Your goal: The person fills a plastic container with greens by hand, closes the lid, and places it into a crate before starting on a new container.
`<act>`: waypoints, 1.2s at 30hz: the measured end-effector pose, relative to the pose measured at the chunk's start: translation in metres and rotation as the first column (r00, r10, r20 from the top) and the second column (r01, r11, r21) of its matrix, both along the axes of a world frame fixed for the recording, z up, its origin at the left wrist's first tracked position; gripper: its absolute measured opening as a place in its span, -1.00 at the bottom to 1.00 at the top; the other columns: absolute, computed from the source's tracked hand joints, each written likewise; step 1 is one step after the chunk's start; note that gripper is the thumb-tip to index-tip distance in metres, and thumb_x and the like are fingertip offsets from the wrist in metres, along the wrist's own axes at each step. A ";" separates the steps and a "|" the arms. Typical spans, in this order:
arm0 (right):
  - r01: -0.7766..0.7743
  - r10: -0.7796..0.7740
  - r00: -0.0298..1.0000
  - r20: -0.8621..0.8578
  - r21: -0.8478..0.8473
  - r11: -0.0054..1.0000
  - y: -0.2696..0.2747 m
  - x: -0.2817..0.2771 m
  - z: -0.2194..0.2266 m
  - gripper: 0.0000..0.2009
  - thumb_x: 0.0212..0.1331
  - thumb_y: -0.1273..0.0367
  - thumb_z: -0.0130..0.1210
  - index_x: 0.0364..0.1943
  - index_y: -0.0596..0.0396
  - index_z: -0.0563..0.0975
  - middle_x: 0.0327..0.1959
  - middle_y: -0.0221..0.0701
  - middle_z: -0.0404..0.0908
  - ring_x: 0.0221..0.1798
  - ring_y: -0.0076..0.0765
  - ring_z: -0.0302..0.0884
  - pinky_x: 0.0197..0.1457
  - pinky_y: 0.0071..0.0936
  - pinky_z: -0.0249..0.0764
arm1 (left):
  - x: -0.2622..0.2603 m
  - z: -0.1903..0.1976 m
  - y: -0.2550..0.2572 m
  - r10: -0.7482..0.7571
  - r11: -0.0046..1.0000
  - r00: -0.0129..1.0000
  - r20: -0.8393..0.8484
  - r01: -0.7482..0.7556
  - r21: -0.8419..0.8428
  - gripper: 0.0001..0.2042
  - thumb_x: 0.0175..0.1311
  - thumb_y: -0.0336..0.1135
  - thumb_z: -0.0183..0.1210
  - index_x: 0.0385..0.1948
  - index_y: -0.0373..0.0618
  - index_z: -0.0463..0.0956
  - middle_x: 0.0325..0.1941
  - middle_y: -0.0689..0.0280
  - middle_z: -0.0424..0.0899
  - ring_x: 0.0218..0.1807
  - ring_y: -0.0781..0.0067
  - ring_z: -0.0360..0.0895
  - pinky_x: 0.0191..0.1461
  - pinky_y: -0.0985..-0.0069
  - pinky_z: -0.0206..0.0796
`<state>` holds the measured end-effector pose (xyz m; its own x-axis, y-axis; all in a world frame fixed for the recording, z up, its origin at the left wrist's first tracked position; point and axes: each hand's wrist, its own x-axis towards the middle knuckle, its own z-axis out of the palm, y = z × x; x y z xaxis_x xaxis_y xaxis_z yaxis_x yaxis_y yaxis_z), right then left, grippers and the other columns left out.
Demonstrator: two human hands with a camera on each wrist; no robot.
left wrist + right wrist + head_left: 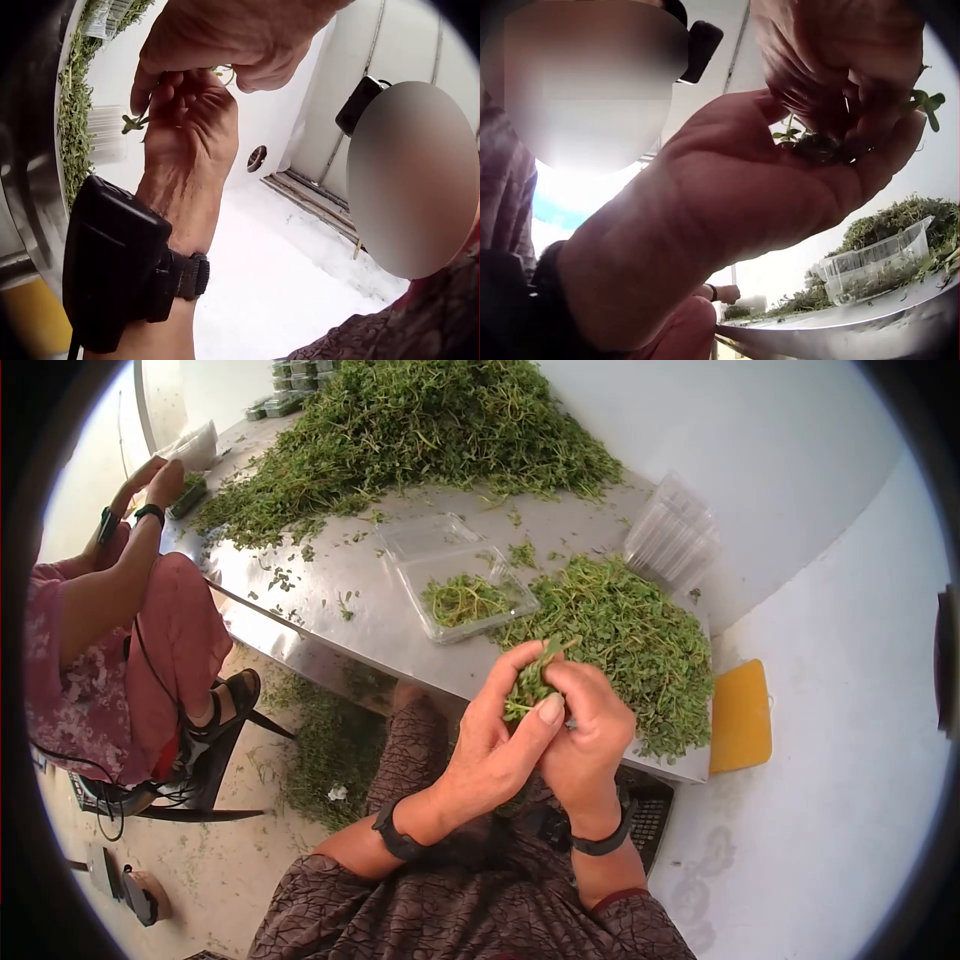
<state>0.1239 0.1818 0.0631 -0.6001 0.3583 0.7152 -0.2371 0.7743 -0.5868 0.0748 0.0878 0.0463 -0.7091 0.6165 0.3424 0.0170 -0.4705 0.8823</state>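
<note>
Both hands meet in front of the body, over the table's near edge. The left hand [480, 755] holds a small bunch of leafy green sprigs [530, 685] between its thumb and fingers. Against it, the right hand [590, 735] has its fingers curled round the same bunch, hiding part of it. Leaves [930, 105] stick out past the fingers in the right wrist view. Just beyond the hands lies a loose heap of sprigs [630, 650]. A clear plastic clamshell box [435, 628] sits beside that heap, lid folded back, with some sprigs inside.
A large mound of greens [430, 440] covers the back of the metal table [370, 620]. Stacked clear boxes [675, 535] stand by the wall at right, above a yellow board [740, 715]. Another person [110, 620] sits at left. Greens [335, 760] lie on the floor.
</note>
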 end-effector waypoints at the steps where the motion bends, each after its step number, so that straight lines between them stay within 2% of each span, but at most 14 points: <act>1: -0.016 0.016 1.000 0.008 0.042 0.999 -0.003 0.000 0.002 -0.84 -0.03 0.64 0.08 -0.30 0.29 0.54 -0.33 -0.22 0.58 -0.38 -0.35 0.55 -0.35 -0.55 0.45 | -0.002 0.001 0.000 0.006 1.000 1.000 -0.005 -0.006 -0.020 -0.59 0.37 -0.27 -0.08 0.19 -0.24 0.19 0.13 0.21 0.40 0.10 0.50 0.36 0.18 0.54 0.22; 2: -0.034 0.032 0.999 0.018 0.082 0.996 -0.005 -0.001 0.002 -0.81 -0.08 0.66 0.11 -0.31 0.30 0.53 -0.33 -0.15 0.58 -0.36 -0.19 0.61 -0.36 -0.49 0.50 | -0.004 0.002 -0.001 0.011 1.000 1.000 -0.010 -0.011 -0.026 -0.59 0.37 -0.27 -0.08 0.19 -0.24 0.19 0.13 0.21 0.40 0.10 0.50 0.36 0.18 0.54 0.22; 4: -0.064 0.063 0.998 0.011 0.096 0.993 -0.006 -0.001 0.000 -0.77 -0.06 0.66 0.10 -0.24 0.30 0.52 -0.29 -0.16 0.58 -0.33 -0.23 0.62 -0.34 -0.48 0.51 | -0.009 0.007 -0.006 0.012 0.996 0.997 0.083 -0.005 -0.086 -0.71 0.40 -0.36 -0.15 0.09 -0.22 0.29 0.02 0.21 0.50 0.00 0.54 0.43 0.10 0.60 0.27; 6: -0.156 0.157 0.988 0.003 -0.133 0.979 -0.007 0.002 0.000 -0.72 -0.02 0.66 0.09 -0.14 0.30 0.49 -0.21 -0.16 0.58 -0.31 -0.29 0.63 -0.31 -0.51 0.53 | -0.016 0.013 -0.010 -0.003 0.990 0.997 0.082 0.015 -0.140 -0.75 0.41 -0.37 -0.17 0.03 -0.22 0.32 -0.02 0.20 0.53 -0.04 0.54 0.47 0.00 0.62 0.35; 8: -0.205 0.212 0.977 0.009 -0.216 0.955 -0.006 0.008 0.009 -0.68 0.02 0.65 0.07 -0.07 0.28 0.46 -0.13 -0.18 0.56 -0.28 -0.36 0.62 -0.28 -0.55 0.53 | -0.025 0.008 -0.005 0.136 0.985 0.991 0.014 -0.136 0.103 -0.80 0.41 -0.37 -0.14 -0.04 -0.18 0.36 -0.18 0.25 0.56 -0.21 0.52 0.52 -0.29 0.63 0.43; 10: -0.169 0.174 0.985 -0.005 -0.255 0.952 -0.001 0.013 0.011 -0.71 0.11 0.60 0.04 -0.04 0.32 0.44 -0.18 -0.27 0.56 -0.29 -0.50 0.58 -0.27 -0.60 0.52 | -0.038 0.016 -0.014 0.148 0.977 0.987 0.057 -0.155 0.149 -0.80 0.40 -0.37 -0.13 -0.04 -0.18 0.35 -0.12 0.24 0.56 -0.17 0.49 0.53 -0.22 0.59 0.44; 16: -0.167 0.201 0.977 0.076 -0.320 0.932 0.014 0.017 -0.004 -0.87 0.11 0.59 0.04 -0.24 0.30 0.52 -0.28 -0.26 0.59 -0.36 -0.46 0.61 -0.36 -0.63 0.48 | -0.084 0.033 -0.017 0.494 0.860 0.801 -0.338 -0.508 0.052 -0.81 0.40 -0.38 -0.11 -0.06 -0.22 0.37 -0.11 0.23 0.55 -0.24 0.59 0.44 -0.19 0.63 0.34; 17: -0.156 0.197 0.976 0.095 -0.328 0.932 0.015 0.017 -0.008 -0.89 0.12 0.58 0.04 -0.28 0.30 0.53 -0.33 -0.27 0.59 -0.38 -0.47 0.61 -0.38 -0.64 0.47 | -0.096 0.024 -0.012 0.515 0.817 0.692 -0.505 -0.574 0.047 -0.81 0.37 -0.44 -0.09 -0.05 -0.22 0.37 -0.09 0.23 0.54 -0.22 0.59 0.43 -0.17 0.63 0.33; 18: -0.157 0.198 0.976 0.093 -0.331 0.930 0.016 0.017 -0.011 -0.89 0.12 0.58 0.04 -0.28 0.30 0.53 -0.33 -0.27 0.59 -0.38 -0.47 0.61 -0.38 -0.64 0.47 | -0.104 0.020 -0.010 0.509 0.770 0.559 -0.655 -0.635 0.056 -0.80 0.34 -0.50 -0.07 -0.04 -0.22 0.36 -0.07 0.23 0.53 -0.21 0.60 0.42 -0.16 0.63 0.33; 20: -0.156 0.212 0.968 0.134 -0.337 0.928 0.019 0.016 -0.015 -0.90 0.12 0.59 0.03 -0.30 0.30 0.53 -0.36 -0.28 0.59 -0.40 -0.48 0.61 -0.40 -0.64 0.46 | -0.107 0.017 -0.007 0.392 0.795 0.594 -0.703 -0.603 -0.065 -0.69 0.21 -0.53 0.04 0.01 -0.20 0.35 0.06 0.15 0.46 -0.06 0.40 0.47 -0.03 0.48 0.36; 22: -0.147 0.206 0.968 0.139 -0.350 0.925 0.022 0.018 -0.017 -0.90 0.11 0.59 0.02 -0.30 0.30 0.53 -0.37 -0.28 0.59 -0.41 -0.48 0.61 -0.41 -0.64 0.46 | -0.106 0.008 0.000 0.341 0.697 0.504 -0.794 -0.702 -0.147 -0.56 0.09 -0.49 0.15 0.07 -0.18 0.33 0.19 0.05 0.35 0.17 0.11 0.39 0.14 0.30 0.28; 23: -0.135 0.200 0.969 0.148 -0.363 0.922 0.024 0.019 -0.018 -0.90 0.11 0.60 0.02 -0.31 0.30 0.53 -0.38 -0.28 0.58 -0.42 -0.48 0.61 -0.41 -0.64 0.46 | -0.104 0.007 -0.003 0.314 0.733 0.564 -0.764 -0.655 -0.183 -0.48 0.05 -0.43 0.18 0.14 -0.15 0.29 0.29 0.02 0.24 0.30 -0.05 0.22 0.26 0.19 0.16; 30: -0.081 0.165 0.969 0.183 -0.397 0.914 0.031 0.021 -0.026 -0.90 0.10 0.61 0.01 -0.32 0.31 0.53 -0.41 -0.29 0.59 -0.42 -0.48 0.61 -0.41 -0.63 0.46 | -0.108 0.003 -0.027 0.378 0.774 0.539 -0.753 -0.630 -0.063 -0.58 0.06 -0.48 0.15 0.03 -0.22 0.38 0.24 -0.05 0.26 0.25 -0.12 0.26 0.25 0.19 0.15; 36: -0.056 0.145 0.965 0.219 -0.367 0.928 0.029 0.016 -0.040 -0.90 0.17 0.55 0.00 -0.33 0.26 0.55 -0.37 -0.36 0.60 -0.42 -0.58 0.57 -0.44 -0.68 0.43 | -0.104 -0.015 -0.039 0.301 0.764 0.418 -0.857 -0.644 -0.046 -0.66 0.01 -0.43 0.20 -0.11 -0.20 0.49 0.10 0.04 0.44 0.22 -0.01 0.31 0.27 0.14 0.13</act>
<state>0.1402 0.2113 0.0235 -0.7828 0.4900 0.3835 -0.1218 0.4838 -0.8667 -0.0296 0.0492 0.0309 -0.4743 0.4529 0.7550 0.8752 0.1495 0.4601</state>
